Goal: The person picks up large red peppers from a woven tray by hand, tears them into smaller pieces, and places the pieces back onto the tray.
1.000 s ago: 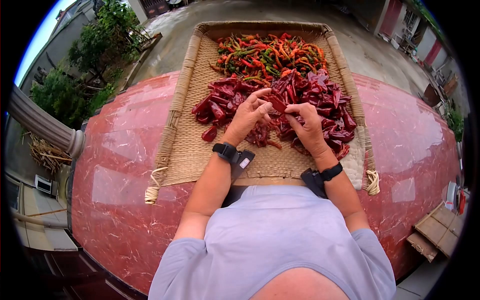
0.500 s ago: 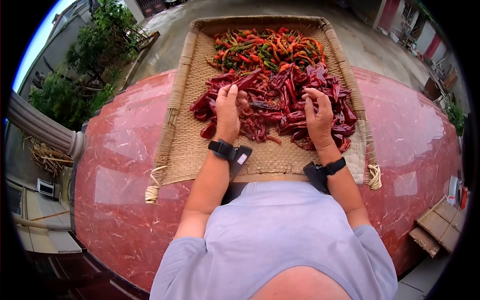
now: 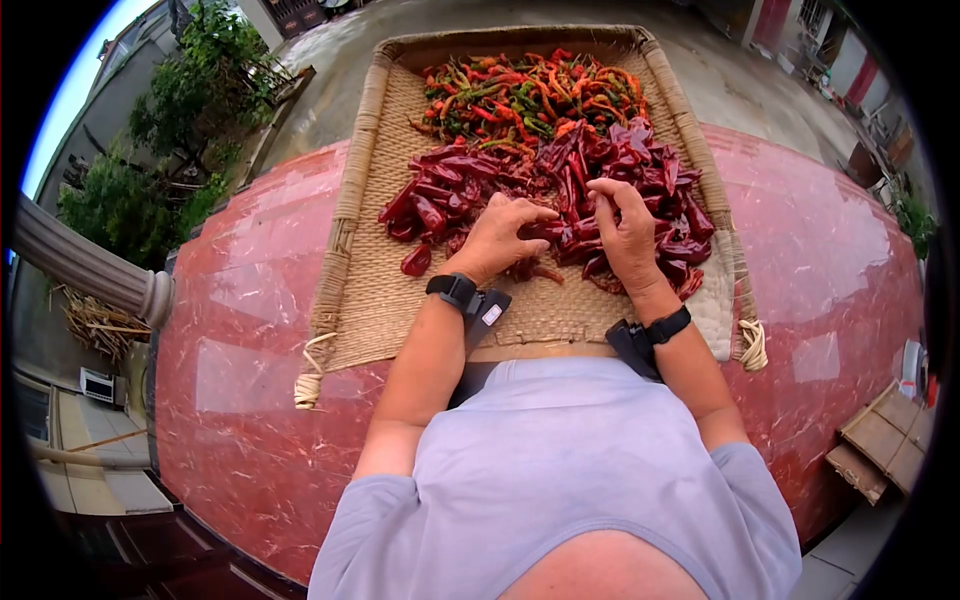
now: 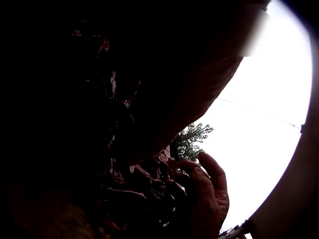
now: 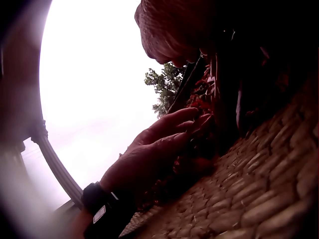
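Both seemingly empty, the left hand (image 3: pixel 498 238) reaches with loosely extended fingers and the right hand (image 3: pixel 630 240) bends loosely over dark red peppers (image 3: pixel 465 166) on a woven tray (image 3: pixel 370 325), where careless dragging could tear skins; the wrist label (image 3: pixel 491 314) is unreadable.

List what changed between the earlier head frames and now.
Left hand: let go of the long pepper it held over the left part of the dark red peppers; moved right and closer to the body, fingers reaching over the pile's middle. Right hand: off the pepper it fingered in the first frame, now loosely curled, nothing visible in it. Unchanged: red-and-green peppers, woven tray.
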### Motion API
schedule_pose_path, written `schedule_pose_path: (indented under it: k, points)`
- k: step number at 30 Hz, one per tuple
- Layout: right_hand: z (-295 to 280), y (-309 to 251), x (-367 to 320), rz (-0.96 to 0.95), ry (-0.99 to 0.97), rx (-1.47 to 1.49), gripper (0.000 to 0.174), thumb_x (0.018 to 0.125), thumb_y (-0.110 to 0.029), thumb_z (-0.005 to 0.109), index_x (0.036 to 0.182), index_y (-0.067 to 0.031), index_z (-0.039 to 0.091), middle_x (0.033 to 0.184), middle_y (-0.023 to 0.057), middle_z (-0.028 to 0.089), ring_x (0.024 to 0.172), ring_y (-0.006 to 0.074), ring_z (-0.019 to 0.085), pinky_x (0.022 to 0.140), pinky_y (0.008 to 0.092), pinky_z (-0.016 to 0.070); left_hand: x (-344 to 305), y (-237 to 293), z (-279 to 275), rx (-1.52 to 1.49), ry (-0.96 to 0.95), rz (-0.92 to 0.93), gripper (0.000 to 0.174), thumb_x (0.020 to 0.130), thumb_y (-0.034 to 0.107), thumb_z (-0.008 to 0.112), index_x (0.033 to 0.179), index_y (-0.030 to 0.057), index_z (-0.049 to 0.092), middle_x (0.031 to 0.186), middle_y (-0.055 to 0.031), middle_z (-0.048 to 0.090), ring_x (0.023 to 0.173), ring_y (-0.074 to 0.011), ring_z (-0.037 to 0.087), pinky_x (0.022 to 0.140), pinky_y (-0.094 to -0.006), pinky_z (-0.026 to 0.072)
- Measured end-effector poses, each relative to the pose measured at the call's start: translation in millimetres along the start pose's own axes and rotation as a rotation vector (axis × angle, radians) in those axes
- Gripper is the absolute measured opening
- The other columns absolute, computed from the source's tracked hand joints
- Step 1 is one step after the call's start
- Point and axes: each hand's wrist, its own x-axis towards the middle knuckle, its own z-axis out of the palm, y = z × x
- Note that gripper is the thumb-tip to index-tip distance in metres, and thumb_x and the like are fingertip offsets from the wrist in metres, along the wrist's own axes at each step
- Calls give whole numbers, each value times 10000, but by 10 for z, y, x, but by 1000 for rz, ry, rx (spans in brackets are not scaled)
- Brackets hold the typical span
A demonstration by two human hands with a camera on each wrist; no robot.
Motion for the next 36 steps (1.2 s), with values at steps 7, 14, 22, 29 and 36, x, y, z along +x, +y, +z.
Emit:
schedule_pose_path:
  k: [7, 14, 22, 29, 36]
  points:
    - [21, 10, -12, 20, -30, 49, 193, 895, 19, 617, 1068, -57, 655, 923, 106, 652, 818, 249, 654, 709, 324, 528, 46, -16, 70, -245, 135, -18, 386, 916, 98, 632, 1295, 166, 632, 1057, -78, 645, 1025, -242, 556, 921, -352, 472]
    - [18, -175, 22, -211, -114, -24, 305, 834, -64, 718, 1128, -111, 654, 966, 67, 648, 896, 259, 649, 765, 337, 552, 52, 6, 24, -701, 8, -151, 357, 1010, 122, 515, 1362, 61, 527, 1186, -30, 626, 988, -97, 606, 874, -254, 493]
    - [24, -62, -23, -138, -249, 144, 252, 847, -52, 716, 1096, -80, 687, 993, 82, 648, 926, 231, 652, 762, 322, 539, 32, 39, 9, -891, -92, -235, 263, 999, 152, 538, 1243, 54, 537, 980, -35, 664, 804, -64, 593, 659, -207, 462]
    - [-41, -107, 10, 14, -110, 210, 189, 874, 2, 675, 1057, -47, 678, 940, 93, 664, 894, 219, 652, 747, 311, 523, 37, 11, -70, -982, 191, -332, 193, 1019, 208, 514, 1164, 89, 559, 820, -18, 657, 683, -79, 559, 617, -233, 451]
    - [-132, -98, 63, -189, -103, -166, 181, 816, -81, 672, 996, -97, 683, 925, 68, 657, 902, 263, 601, 828, 386, 473, 44, -41, -195, -1169, 804, -281, 627, 1026, 224, 536, 1525, 87, 182, 1030, -119, 667, 710, -123, 577, 626, -290, 492]
